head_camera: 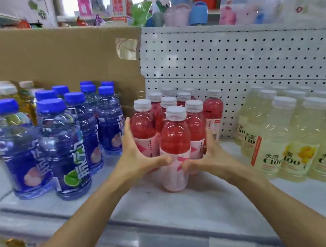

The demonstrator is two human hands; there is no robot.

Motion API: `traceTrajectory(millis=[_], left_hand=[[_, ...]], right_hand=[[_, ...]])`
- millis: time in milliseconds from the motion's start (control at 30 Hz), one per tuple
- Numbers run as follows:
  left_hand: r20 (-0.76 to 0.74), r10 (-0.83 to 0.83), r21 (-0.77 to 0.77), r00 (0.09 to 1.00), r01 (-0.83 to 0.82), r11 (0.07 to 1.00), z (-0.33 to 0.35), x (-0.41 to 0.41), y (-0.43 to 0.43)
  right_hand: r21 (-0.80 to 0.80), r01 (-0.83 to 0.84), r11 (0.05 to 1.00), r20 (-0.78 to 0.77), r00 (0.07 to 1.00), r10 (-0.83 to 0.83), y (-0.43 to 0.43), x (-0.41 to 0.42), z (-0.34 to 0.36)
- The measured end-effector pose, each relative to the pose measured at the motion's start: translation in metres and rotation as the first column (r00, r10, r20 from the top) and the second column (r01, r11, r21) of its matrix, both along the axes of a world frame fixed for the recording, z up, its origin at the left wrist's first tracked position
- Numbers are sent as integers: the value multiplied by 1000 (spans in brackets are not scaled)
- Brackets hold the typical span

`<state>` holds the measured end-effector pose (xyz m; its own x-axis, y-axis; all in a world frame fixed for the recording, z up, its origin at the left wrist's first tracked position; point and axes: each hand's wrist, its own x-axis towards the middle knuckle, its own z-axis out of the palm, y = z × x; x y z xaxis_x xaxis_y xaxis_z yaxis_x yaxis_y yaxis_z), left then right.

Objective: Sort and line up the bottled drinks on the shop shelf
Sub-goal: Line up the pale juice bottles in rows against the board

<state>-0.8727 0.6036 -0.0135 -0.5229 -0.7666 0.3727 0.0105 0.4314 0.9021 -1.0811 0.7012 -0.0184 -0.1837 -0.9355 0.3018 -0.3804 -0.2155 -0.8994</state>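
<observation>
Several red drink bottles (175, 142) with white caps stand bunched in the middle of the white shelf (170, 205). My left hand (137, 156) wraps the cluster's left side, thumb across the front bottle's pink label. My right hand (210, 159) wraps the right side, its thumb meeting the left thumb on that label. One more red bottle (212, 110) stands apart at the back right against the pegboard. Blue bottles (57, 133) with blue caps stand in rows to the left. Pale yellow bottles (288, 139) stand in rows to the right.
A brown cardboard sheet (61, 57) stands behind the blue bottles. A white pegboard (244, 57) backs the shelf. Yellow-green drinks (11, 93) sit at the far left. The upper shelf holds coloured cups (188, 12). The shelf's front rail (166, 241) runs along the bottom.
</observation>
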Motion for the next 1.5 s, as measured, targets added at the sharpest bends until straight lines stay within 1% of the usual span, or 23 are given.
traceTrajectory(millis=[100, 233, 367, 433, 500, 533, 567, 633, 667, 700, 767, 833, 900, 933, 967, 1033, 1100, 1167, 1233, 1300, 1367, 1433, 1500], left_hand=[[-26, 31, 8, 999, -30, 1000, -2, 9, 4], [-8, 138, 23, 990, -138, 990, -6, 26, 12], [-41, 221, 23, 974, -220, 975, -3, 32, 21], [-58, 256, -11, 965, -257, 966, 3, 31, 29], [-76, 308, -130, 948, -316, 940, 15, 31, 37], [-89, 336, -217, 938, -347, 912, 25, 31, 40], [-100, 356, -323, 929, -369, 872, 37, 30, 42], [-103, 362, -541, 926, -358, 761, 67, 25, 42], [-79, 346, -618, 935, -318, 719, 84, 20, 40], [-31, 323, -668, 946, -260, 697, 102, 13, 38], [146, 276, -725, 950, -87, 684, 139, -4, 29], [404, 258, -708, 877, 122, 695, 168, -29, 12], [644, 262, -616, 719, 284, 735, 186, -55, -9], [723, 271, -571, 635, 328, 753, 191, -66, -21], [776, 283, -536, 564, 352, 768, 194, -76, -33], [832, 302, -492, 464, 367, 790, 198, -88, -56], [861, 318, -465, 397, 361, 808, 200, -95, -74], [873, 322, -449, 365, 349, 823, 201, -98, -88], [873, 293, -433, 390, 344, 833, 200, -102, -96], [869, 218, -398, 444, 366, 841, 198, -107, -98], [879, 123, -338, 461, 418, 843, 195, -116, -95], [900, 81, -304, 429, 483, 821, 188, -127, -90], [911, 122, -332, 394, 525, 784, 181, -138, -85]], right_hand=[[10, -71, 997, -25, 997, 71, -16, 26, -5], [30, -129, 991, -32, 991, 130, -31, 51, -9], [62, -192, 980, -59, 979, 195, -31, 55, -4], [63, -176, 982, -87, 980, 181, -27, 50, 9], [-39, -57, 998, -79, 995, 54, -25, 33, 27], [-135, 51, 990, -92, 994, -64, -25, 20, 40], [-227, 179, 957, -125, 970, -211, -26, 5, 54], [-331, 407, 851, -206, 849, -486, -31, -31, 81], [-331, 486, 809, -271, 772, -575, -35, -49, 94], [-287, 543, 789, -373, 696, -614, -39, -64, 106], [-109, 612, 783, -587, 596, -548, -50, -85, 120], [39, 614, 788, -664, 605, -439, -58, -94, 124], [106, 611, 784, -677, 622, -393, -65, -95, 121], [94, 620, 779, -698, 599, -392, -68, -95, 119], [64, 631, 773, -719, 567, -403, -72, -95, 117], [8, 636, 772, -737, 526, -425, -79, -96, 117], [11, 607, 794, -742, 538, -400, -84, -97, 122], [52, 551, 833, -725, 594, -348, -87, -98, 126], [68, 500, 864, -734, 611, -295, -90, -97, 130], [58, 482, 874, -772, 577, -267, -93, -97, 132], [48, 481, 876, -793, 552, -259, -96, -97, 131], [39, 482, 876, -804, 535, -259, -96, -100, 130], [19, 492, 871, -802, 527, -281, -96, -102, 125]])
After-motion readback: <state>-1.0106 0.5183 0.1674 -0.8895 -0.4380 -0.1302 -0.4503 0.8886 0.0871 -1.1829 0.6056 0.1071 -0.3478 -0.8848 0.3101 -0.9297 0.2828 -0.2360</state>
